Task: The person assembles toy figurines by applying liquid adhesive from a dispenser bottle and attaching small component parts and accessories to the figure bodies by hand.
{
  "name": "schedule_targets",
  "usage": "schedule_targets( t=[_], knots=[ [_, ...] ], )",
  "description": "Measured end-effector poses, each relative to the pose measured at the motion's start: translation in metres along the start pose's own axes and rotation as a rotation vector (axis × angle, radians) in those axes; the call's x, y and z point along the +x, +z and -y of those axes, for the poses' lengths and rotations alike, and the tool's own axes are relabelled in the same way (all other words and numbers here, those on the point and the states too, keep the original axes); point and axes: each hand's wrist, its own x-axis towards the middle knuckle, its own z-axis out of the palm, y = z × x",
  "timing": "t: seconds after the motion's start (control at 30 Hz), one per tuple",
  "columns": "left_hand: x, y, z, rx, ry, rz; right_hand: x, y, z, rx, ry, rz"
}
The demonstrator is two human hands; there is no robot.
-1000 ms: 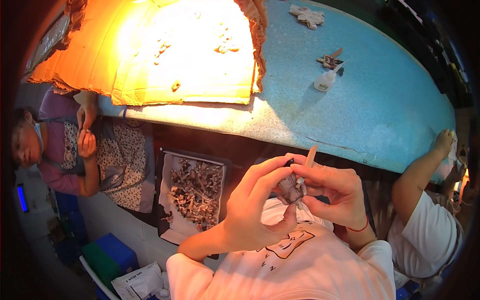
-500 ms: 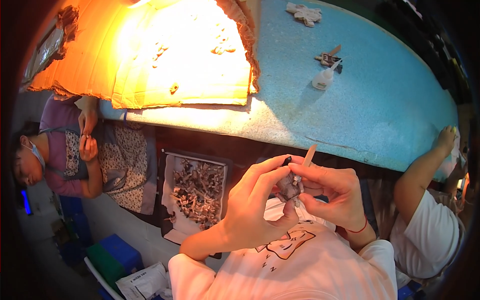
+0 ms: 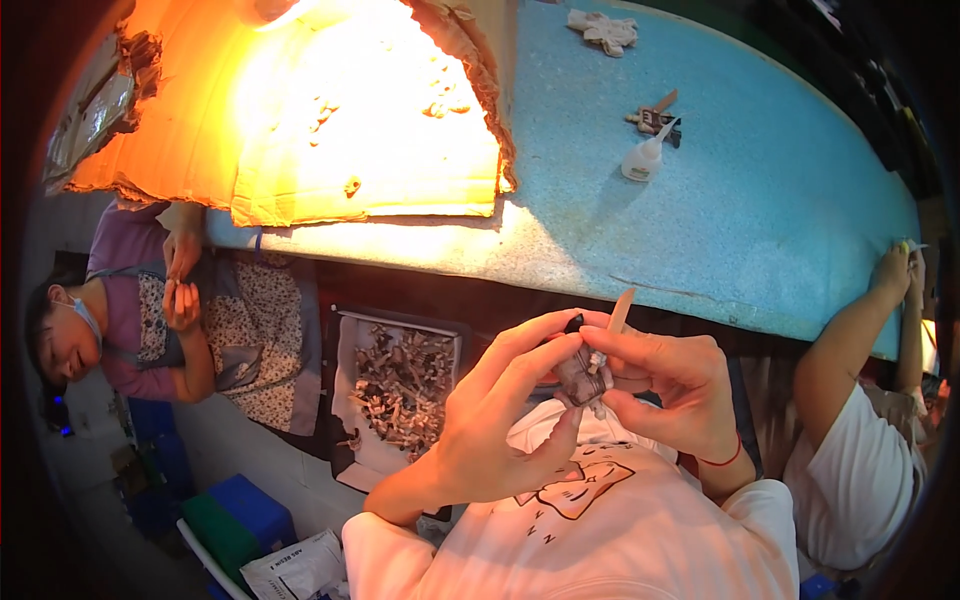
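Observation:
In front of my chest, a small grey figurine (image 3: 583,378) is held between both hands. A tan, flat blade-like piece (image 3: 622,308) sticks up beside it, and a black tip shows at its top. My left hand (image 3: 505,405) pinches the figurine from the left, with its thumb low and stretched apart from the fingers. My right hand (image 3: 675,390) grips it from the right, thumb and index finger pressed against its side. The fingers hide much of the figurine. A similar figurine (image 3: 650,120) with a tan blade lies on the blue table beside a white dropper bottle (image 3: 643,160).
Beyond my hands runs the blue table (image 3: 760,230). A brightly lit cardboard sheet (image 3: 370,195) with small parts covers its left. Left of me, a lined tray (image 3: 348,400) holds many small pieces. A white glove (image 3: 605,32) lies far back. Co-workers sit at left and right.
Both my hands keep their grip on the figurine, nearly still. The co-worker at right has shifted a hand on the table edge, and the one at left has tilted the head slightly.

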Motion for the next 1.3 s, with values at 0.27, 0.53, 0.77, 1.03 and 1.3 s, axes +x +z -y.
schedule_targets(
  t=[0.27, 0.53, 0.77, 1.03, 1.3],
  knots=[
    [0.001, 0.004, -0.003, 0.089, 0.066, -0.068, -0.001, 0.003, 0.0, -0.099, -0.074, -0.052],
    [0.0, -0.001, -0.003, 0.104, 0.081, -0.085, 0.002, 0.008, 0.003, -0.087, -0.079, -0.055],
    [-0.005, 0.008, 0.001, 0.055, 0.043, -0.163, 0.0, 0.011, -0.011, 0.034, -0.026, -0.061],
    [-0.01, 0.006, 0.024, -0.587, -0.203, -0.251, 0.016, 0.018, -0.012, -0.042, -0.01, -0.1],
    [-0.012, -0.007, 0.03, -1.368, -0.401, -0.046, 0.014, 0.003, 0.005, -0.244, -0.18, -0.306]
  ],
)
